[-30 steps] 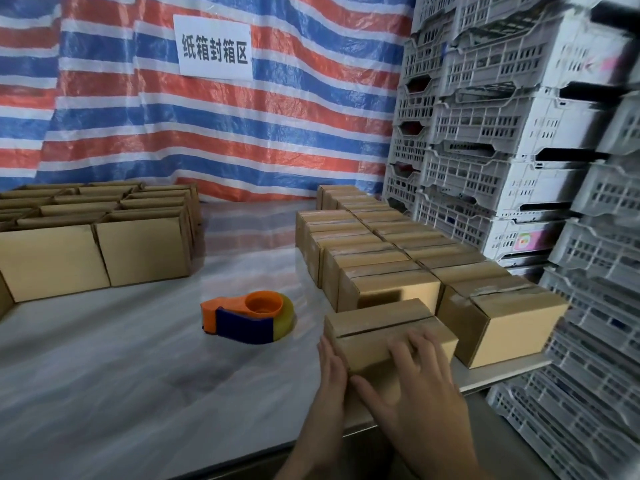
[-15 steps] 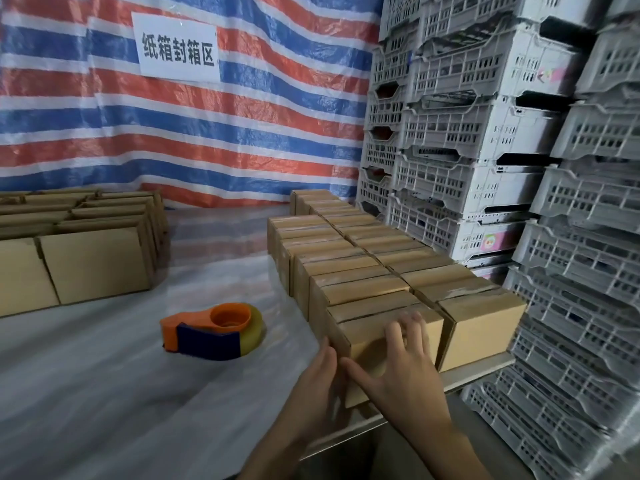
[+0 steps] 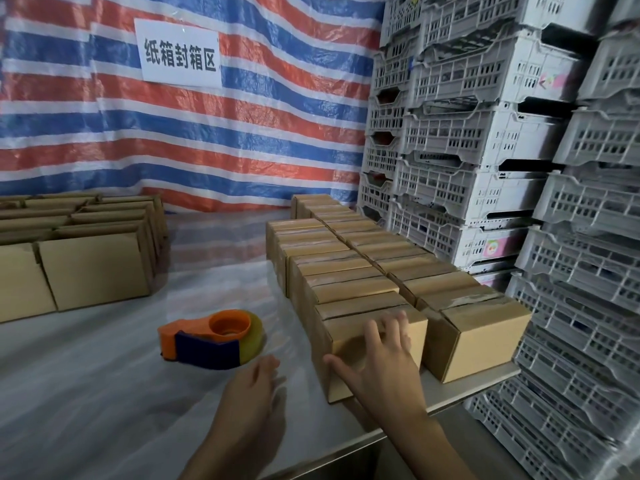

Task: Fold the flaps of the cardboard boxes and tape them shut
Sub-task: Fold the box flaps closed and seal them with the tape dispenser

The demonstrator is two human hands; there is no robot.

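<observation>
The brown box [image 3: 360,306] is shut, with shiny tape on top, at the front of its row. The right hand [image 3: 384,362] presses flat on it, fingers spread. The left hand [image 3: 252,393] is loose and holds nothing.

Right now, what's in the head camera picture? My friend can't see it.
A person's right hand presses flat on the nearest cardboard box at the end of two rows of taped boxes, while the left hand hovers open near an orange and blue tape dispenser. White crates are stacked on the right.
</observation>
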